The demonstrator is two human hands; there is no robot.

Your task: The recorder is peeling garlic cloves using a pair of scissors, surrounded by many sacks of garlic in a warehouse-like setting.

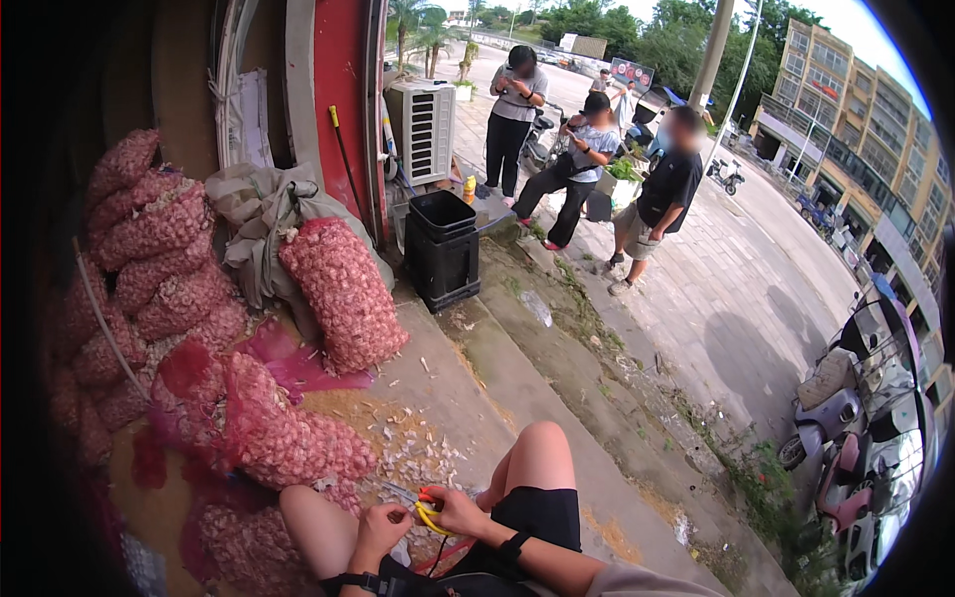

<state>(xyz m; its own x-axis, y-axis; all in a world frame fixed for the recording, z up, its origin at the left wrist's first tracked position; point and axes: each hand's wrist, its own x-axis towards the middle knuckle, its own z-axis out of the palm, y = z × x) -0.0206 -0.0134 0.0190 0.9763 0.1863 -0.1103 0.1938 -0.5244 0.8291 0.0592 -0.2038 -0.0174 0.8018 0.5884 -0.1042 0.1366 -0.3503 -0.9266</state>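
My right hand (461, 511) grips a pair of scissors (427, 514) with yellow and orange-red handles. Their grey blades point left, over the scraps on the ground. Close beside them, my left hand (384, 527) is held with its fingers pinched together, and whatever lies in them is too small to make out. Both hands are low in front of me, between my bare knees. Just beyond my left knee lies a red mesh sack of garlic (293, 438). Dry garlic skins and stalk bits (423, 448) litter the ground ahead of my hands.
Stacked garlic sacks (164, 234) rise at the left, and another sack (343, 294) leans on grey-green cloth (261, 214). A black bin (441, 249) stands near an air-conditioner unit (423, 129). Several people stand or sit on the paving beyond. Scooters (846, 428) line the right.
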